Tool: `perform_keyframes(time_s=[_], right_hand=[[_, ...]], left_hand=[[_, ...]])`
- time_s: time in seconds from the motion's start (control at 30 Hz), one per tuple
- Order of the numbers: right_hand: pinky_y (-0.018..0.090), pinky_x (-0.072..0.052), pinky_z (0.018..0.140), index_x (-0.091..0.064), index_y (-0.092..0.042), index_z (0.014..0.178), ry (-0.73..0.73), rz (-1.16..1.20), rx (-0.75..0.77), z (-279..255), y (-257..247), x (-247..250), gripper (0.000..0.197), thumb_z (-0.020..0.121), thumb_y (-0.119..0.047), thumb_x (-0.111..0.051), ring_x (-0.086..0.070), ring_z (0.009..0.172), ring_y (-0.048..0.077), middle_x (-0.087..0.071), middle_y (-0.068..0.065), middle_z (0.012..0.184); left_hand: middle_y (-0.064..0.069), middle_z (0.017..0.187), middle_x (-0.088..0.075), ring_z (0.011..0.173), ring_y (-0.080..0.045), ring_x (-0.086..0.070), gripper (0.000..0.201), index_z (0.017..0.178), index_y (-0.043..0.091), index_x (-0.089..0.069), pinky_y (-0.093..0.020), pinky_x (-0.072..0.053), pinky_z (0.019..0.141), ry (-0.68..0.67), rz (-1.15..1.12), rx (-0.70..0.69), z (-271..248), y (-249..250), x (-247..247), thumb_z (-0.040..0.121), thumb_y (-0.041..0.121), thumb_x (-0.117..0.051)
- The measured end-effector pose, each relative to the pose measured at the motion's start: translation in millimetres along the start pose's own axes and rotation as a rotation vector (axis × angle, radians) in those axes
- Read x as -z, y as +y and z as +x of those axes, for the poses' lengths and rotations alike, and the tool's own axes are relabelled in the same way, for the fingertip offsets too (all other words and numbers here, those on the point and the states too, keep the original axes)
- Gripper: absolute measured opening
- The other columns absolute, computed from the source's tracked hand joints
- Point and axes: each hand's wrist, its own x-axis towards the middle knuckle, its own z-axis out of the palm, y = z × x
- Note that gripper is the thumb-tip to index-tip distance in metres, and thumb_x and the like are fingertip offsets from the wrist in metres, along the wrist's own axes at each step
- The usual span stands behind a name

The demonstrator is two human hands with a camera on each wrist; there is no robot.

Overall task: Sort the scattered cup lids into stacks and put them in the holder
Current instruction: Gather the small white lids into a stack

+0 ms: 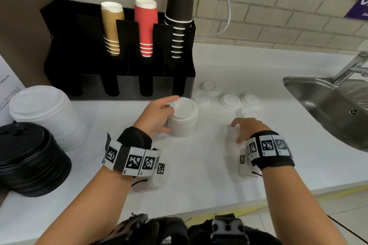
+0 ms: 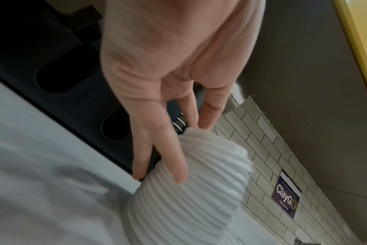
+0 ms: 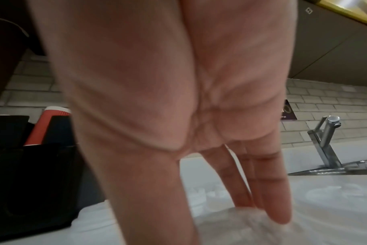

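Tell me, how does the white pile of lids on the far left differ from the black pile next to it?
The white lid stack is pale, while the black lid stack is dark. The white one stands farther back, toward the holder; the black one sits nearer the counter's front edge. The white stack is partly hidden behind the black one. Both stand untouched.

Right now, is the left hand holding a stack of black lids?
No, the left hand grips the stack of white lids; the black lids sit untouched at far left.
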Motion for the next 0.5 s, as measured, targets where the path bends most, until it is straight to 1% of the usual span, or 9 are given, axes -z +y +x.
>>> perform_keyframes(time_s=[0.1,0.13,0.17,0.2,0.27,0.33,0.37,0.43,0.5], right_hand=[[0.036,-0.046,0.09,-0.046,-0.026,0.134,0.01,0.063,0.06,0,0,7,0.062,0.08,-0.018,-0.074,-0.054,0.114,0.029,-0.05,0.009,0.128],[0.035,-0.046,0.087,-0.046,-0.026,0.133,0.033,0.09,0.088,0,0,11,0.06,0.081,-0.02,-0.074,-0.056,0.108,0.028,-0.051,0.01,0.126],[0.033,-0.045,0.084,-0.046,-0.027,0.132,0.07,0.138,0.128,-1,0,15,0.059,0.081,-0.023,-0.074,-0.057,0.102,0.026,-0.052,0.008,0.123],[0.031,-0.044,0.082,-0.047,-0.029,0.13,0.119,0.218,0.185,-1,-2,19,0.057,0.08,-0.026,-0.074,-0.056,0.098,0.023,-0.053,0.005,0.119],[0.027,-0.044,0.077,-0.052,-0.031,0.122,0.224,0.483,0.324,-6,-11,28,0.052,0.077,-0.032,-0.077,-0.057,0.094,0.017,-0.056,-0.002,0.112],[0.021,-0.046,0.07,-0.058,-0.036,0.108,0.316,0.742,0.467,-12,-28,36,0.039,0.075,-0.035,-0.077,-0.06,0.088,0.011,-0.061,-0.007,0.103],[0.017,-0.045,0.068,-0.06,-0.039,0.102,0.349,0.81,0.533,-14,-39,38,0.031,0.075,-0.035,-0.076,-0.06,0.084,0.007,-0.062,-0.009,0.1],[0.011,-0.045,0.068,-0.062,-0.038,0.098,0.382,0.847,0.634,-18,-62,37,0.023,0.078,-0.035,-0.075,-0.059,0.082,0.005,-0.064,-0.01,0.097],[0.013,-0.045,0.077,-0.064,-0.031,0.101,0.405,0.815,0.686,-17,-80,30,0.024,0.079,-0.033,-0.075,-0.058,0.091,0.006,-0.062,-0.012,0.099]], left_hand=[[0.0,0.12,-0.059,0.115,-0.025,-0.057,0.047,0.131,0.036,-0.056,-0.038,-0.058,0.08,-0.008,0.02,-0.005,-1,3,-2,0.091,0.012,-0.064],[0.001,0.124,-0.058,0.115,-0.024,-0.056,0.051,0.131,0.036,-0.056,-0.041,-0.057,0.084,-0.012,0.033,-0.014,-1,2,-3,0.088,0.013,-0.07],[0.002,0.127,-0.056,0.116,-0.023,-0.055,0.056,0.132,0.036,-0.055,-0.042,-0.058,0.085,-0.015,0.047,-0.027,-1,2,-3,0.085,0.013,-0.074],[0.004,0.129,-0.054,0.116,-0.021,-0.054,0.06,0.133,0.035,-0.054,-0.041,-0.058,0.084,-0.017,0.059,-0.042,-1,1,-3,0.082,0.012,-0.076],[0.007,0.132,-0.052,0.118,-0.02,-0.052,0.063,0.133,0.034,-0.054,-0.037,-0.06,0.078,-0.017,0.071,-0.071,-1,0,-4,0.08,0.01,-0.078],[0.009,0.132,-0.052,0.119,-0.02,-0.052,0.064,0.134,0.033,-0.053,-0.032,-0.06,0.072,-0.018,0.078,-0.096,0,0,-6,0.08,0.009,-0.078],[0.009,0.132,-0.052,0.119,-0.02,-0.052,0.066,0.135,0.033,-0.052,-0.032,-0.06,0.071,-0.018,0.079,-0.107,0,0,-6,0.08,0.009,-0.079],[0.01,0.133,-0.052,0.117,-0.019,-0.054,0.071,0.139,0.032,-0.048,-0.035,-0.061,0.073,-0.021,0.075,-0.121,2,-1,-8,0.079,0.008,-0.079],[0.011,0.131,-0.053,0.114,-0.016,-0.056,0.07,0.137,0.031,-0.047,-0.035,-0.061,0.073,-0.014,0.072,-0.133,3,-2,-9,0.079,0.008,-0.08]])
